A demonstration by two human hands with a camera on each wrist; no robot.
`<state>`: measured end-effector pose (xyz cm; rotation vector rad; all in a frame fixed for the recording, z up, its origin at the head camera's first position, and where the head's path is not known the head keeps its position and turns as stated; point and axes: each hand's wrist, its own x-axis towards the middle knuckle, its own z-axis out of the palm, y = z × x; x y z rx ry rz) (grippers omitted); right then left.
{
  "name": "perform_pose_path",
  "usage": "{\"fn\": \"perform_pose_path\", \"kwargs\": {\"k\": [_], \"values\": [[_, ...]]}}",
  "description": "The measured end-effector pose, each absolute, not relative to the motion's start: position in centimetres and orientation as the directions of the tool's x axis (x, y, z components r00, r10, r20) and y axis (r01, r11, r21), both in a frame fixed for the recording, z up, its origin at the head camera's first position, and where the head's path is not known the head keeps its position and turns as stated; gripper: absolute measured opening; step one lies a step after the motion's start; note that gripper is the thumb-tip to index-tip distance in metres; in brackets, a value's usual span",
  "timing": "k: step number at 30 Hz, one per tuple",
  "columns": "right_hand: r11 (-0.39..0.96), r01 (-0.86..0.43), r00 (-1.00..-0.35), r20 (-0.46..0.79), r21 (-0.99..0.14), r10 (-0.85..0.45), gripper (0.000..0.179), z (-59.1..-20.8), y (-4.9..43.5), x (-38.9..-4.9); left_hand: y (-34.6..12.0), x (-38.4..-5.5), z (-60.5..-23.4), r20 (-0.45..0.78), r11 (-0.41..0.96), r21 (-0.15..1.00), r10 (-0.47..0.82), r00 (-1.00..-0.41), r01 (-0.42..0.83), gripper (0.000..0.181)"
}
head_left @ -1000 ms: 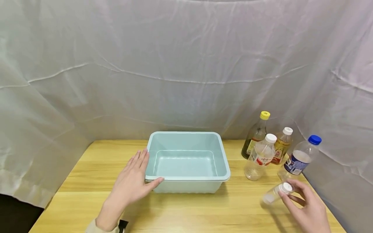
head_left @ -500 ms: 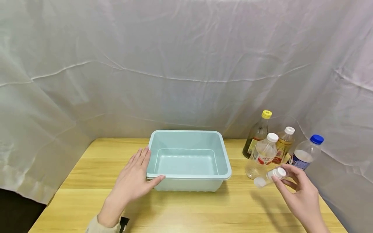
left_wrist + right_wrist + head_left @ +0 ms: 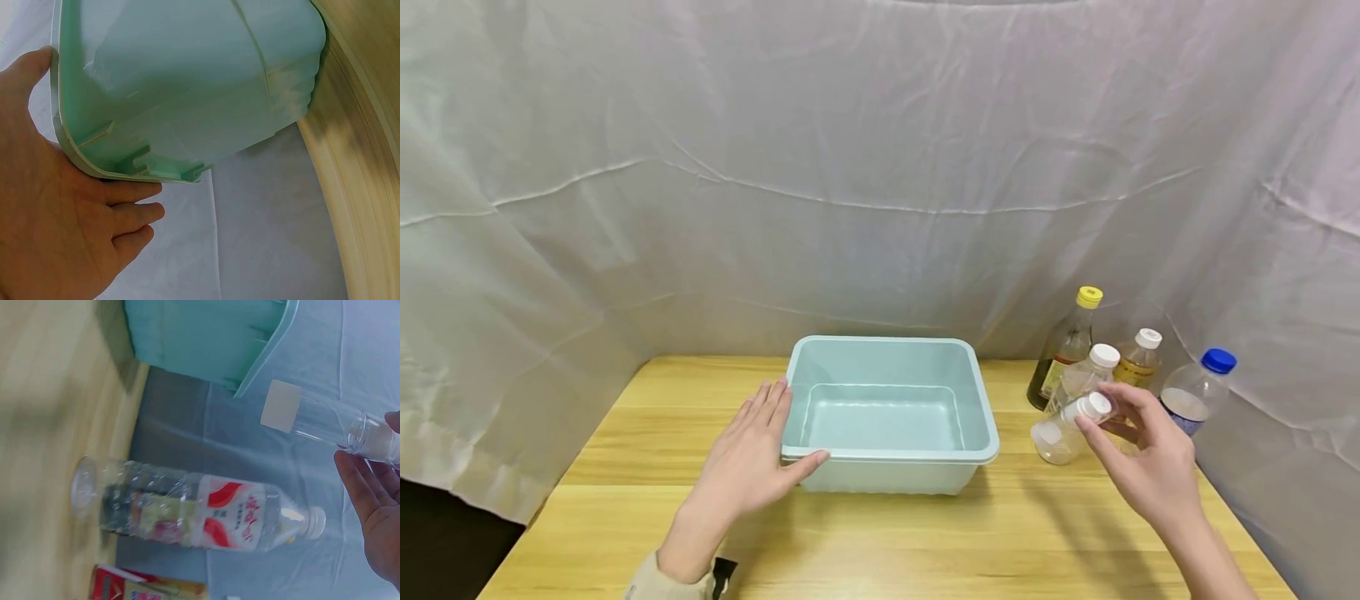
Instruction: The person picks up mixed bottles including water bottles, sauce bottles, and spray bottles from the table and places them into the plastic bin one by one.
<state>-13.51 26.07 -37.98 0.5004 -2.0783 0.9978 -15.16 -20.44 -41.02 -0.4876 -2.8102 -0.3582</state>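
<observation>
In the head view, a small clear container hung at three o'clock from the blue basin, above the table, tilted, its white cap toward two. The right hand pinched it between thumb and fingers. The left hand grasped nothing; its extended fingers touched the basin's rim at nine, its thumb at eight. From the container, a clear bottle stood at one, a yellow-capped bottle at twelve, an amber bottle at two, a blue-capped bottle at three.

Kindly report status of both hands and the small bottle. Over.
Left hand touching tub. Right hand holds small bottle, tilted, above table. Nothing seen between it and tub.
</observation>
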Motion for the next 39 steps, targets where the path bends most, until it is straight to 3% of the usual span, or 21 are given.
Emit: {"fn": "perform_pose_path", "kwargs": {"k": [18,39], "values": [[0.469,-0.761,-0.576,0.8,-0.448,-0.168,0.061,-32.5,21.6,-18.9,-20.6,-15.2,-41.2,0.305,0.913,0.193,0.291,-0.907,0.358,0.11],[0.344,-0.79,-0.612,0.684,-0.507,-0.397,0.042,-29.3,12.2,-27.5,-21.0,-15.4,-41.2,0.308,0.916,0.183,0.291,-0.906,0.357,0.109]]}}
